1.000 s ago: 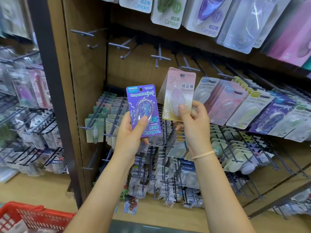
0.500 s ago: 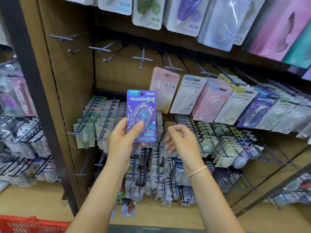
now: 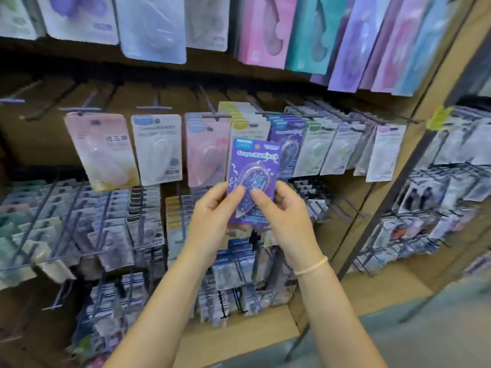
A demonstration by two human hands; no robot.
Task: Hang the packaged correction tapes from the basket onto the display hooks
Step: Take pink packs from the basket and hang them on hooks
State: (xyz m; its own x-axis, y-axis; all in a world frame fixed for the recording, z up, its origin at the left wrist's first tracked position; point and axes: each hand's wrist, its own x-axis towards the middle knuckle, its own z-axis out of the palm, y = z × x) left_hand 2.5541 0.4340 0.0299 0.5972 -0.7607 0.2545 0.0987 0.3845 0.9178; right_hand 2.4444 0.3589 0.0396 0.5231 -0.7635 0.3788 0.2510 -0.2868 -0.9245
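Both hands hold one purple packaged correction tape (image 3: 253, 166) upright in front of the middle row of hooks. My left hand (image 3: 212, 216) grips its lower left edge, thumb on the front. My right hand (image 3: 285, 216) pinches its lower right side. Just behind the pack hang a row of matching purple packs (image 3: 291, 136) on a hook. The pink pack (image 3: 102, 152) hangs on a hook at the left of that row. The basket is out of view.
Pegboard hooks (image 3: 151, 108) carry white, pink, yellow and green packs across the middle row. Larger packs (image 3: 263, 30) hang overhead. Lower rows of wire hooks (image 3: 106, 235) jut forward, full of small packs. A dark metal upright (image 3: 393, 192) divides off the right bay.
The pink pack left my right hand and now hangs on a left hook. My right hand joined the left on the purple pack, which moved right toward the purple row. The view shifted right.
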